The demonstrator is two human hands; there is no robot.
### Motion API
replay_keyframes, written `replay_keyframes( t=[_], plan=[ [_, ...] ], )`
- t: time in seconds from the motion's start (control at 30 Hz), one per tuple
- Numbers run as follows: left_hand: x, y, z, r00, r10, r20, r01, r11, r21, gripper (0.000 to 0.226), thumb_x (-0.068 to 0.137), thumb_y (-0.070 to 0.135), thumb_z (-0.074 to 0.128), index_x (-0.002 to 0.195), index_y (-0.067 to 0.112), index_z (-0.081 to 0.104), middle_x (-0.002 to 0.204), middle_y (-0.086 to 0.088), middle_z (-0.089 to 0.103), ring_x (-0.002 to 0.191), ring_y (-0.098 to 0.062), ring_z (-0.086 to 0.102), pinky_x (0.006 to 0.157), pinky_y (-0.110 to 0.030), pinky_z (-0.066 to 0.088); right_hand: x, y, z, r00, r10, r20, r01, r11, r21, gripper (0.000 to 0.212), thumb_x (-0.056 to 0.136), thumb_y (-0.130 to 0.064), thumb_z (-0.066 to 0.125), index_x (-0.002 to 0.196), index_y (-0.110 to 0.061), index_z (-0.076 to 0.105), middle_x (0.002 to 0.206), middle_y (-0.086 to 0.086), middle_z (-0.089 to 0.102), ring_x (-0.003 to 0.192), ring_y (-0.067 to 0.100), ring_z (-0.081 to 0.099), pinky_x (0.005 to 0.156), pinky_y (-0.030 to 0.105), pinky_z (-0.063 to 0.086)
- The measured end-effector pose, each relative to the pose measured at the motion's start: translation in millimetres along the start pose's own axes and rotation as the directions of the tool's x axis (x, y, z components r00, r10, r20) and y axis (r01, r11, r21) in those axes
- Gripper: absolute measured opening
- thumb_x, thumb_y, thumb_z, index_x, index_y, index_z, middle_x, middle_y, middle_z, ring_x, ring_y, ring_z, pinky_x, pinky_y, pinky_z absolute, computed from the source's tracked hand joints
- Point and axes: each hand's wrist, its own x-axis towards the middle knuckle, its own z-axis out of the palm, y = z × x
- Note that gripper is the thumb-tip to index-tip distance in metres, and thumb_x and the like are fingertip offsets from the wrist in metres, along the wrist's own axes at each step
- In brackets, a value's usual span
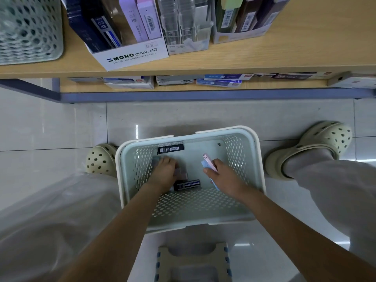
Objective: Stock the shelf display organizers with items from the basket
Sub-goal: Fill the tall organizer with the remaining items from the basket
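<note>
A pale green perforated basket [258,159] sits on the floor between my feet. Both hands reach into it. My right hand [221,175] grips a pink lead case [208,160] and a light blue one together. My left hand [164,171] rests on flat cases on the basket floor, its fingers curled over a teal one [155,160] and a greyish-pink one [181,173]. A black lead case [170,148] lies near the basket's far wall. Another dark case [188,184] lies between my hands. Above, the white MONO display box [134,54] on the wooden shelf [264,55] holds upright cases.
A clear organizer [187,37] and a white display box [240,35] stand right of the MONO box. Another green basket [28,29] sits at the shelf's left end. Flat packs lie on the lower shelf [183,87]. A folding stool [193,263] is beneath me.
</note>
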Motion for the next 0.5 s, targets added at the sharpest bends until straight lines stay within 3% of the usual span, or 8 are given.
replay_keyframes(
  t=[0.1,0.23,0.3,0.37,0.43,0.5],
  plan=[
    [3,-3,2,0.999,-0.012,0.051,0.007,0.996,0.084,0.041,0.087,0.018,0.061,0.124,0.009,0.047,0.134,-0.014,0.042,0.125,-0.027,0.037,0.103,-0.031,0.027,-3,1,1,1.000,0.009,0.005,-0.009,1.000,-0.007,0.023,0.097,-0.029,0.047,0.099,-0.007,0.048,0.087,0.014,0.056,0.073,0.025,0.053,0.061,0.030,0.036],
    [1,-5,-2,0.995,-0.043,0.089,0.039,0.998,0.039,0.031,0.087,0.029,0.063,0.111,0.010,0.054,0.120,-0.010,0.050,0.115,-0.025,0.043,0.095,-0.031,0.032,-6,2,1,1.000,0.011,0.016,-0.012,1.000,0.015,0.027,0.097,-0.029,0.047,0.105,-0.003,0.049,0.086,0.012,0.055,0.073,0.023,0.052,0.060,0.029,0.037],
    [-4,-2,-4,0.995,-0.023,0.094,0.033,0.993,-0.110,0.011,0.093,0.023,0.056,0.095,0.013,0.055,0.101,-0.005,0.055,0.101,-0.023,0.051,0.083,-0.024,0.041,-6,2,0,1.000,0.011,0.020,-0.012,0.999,0.042,0.026,0.098,-0.028,0.046,0.106,-0.003,0.049,0.086,0.010,0.055,0.073,0.022,0.052,0.059,0.029,0.038],
    [-11,3,-4,0.999,-0.029,0.035,0.038,0.957,-0.289,0.018,0.097,0.013,0.045,0.080,0.014,0.052,0.083,-0.001,0.056,0.081,-0.017,0.057,0.066,-0.016,0.046,-7,-1,0,1.000,0.010,0.013,-0.011,0.993,0.117,0.020,0.098,-0.024,0.045,0.106,-0.005,0.048,0.090,0.010,0.057,0.075,0.021,0.055,0.064,0.030,0.043],
    [-15,10,-5,0.997,-0.072,-0.027,0.054,0.910,-0.411,0.012,0.094,0.010,0.051,0.082,0.010,0.052,0.081,0.002,0.057,0.076,-0.010,0.055,0.063,-0.010,0.044,-7,-3,-1,1.000,-0.003,-0.020,0.006,0.987,0.163,0.015,0.099,-0.020,0.043,0.106,-0.007,0.045,0.093,0.008,0.060,0.078,0.020,0.059,0.073,0.033,0.048],
    [-18,24,-9,0.993,-0.103,-0.060,0.046,0.790,-0.611,0.011,0.089,0.010,0.060,0.082,0.009,0.052,0.076,0.000,0.056,0.071,-0.012,0.055,0.062,-0.014,0.044,-9,-7,-1,0.998,-0.021,-0.056,0.030,0.985,0.169,0.012,0.100,-0.019,0.040,0.105,-0.009,0.042,0.091,0.006,0.059,0.079,0.021,0.060,0.075,0.033,0.047]
  ],
)
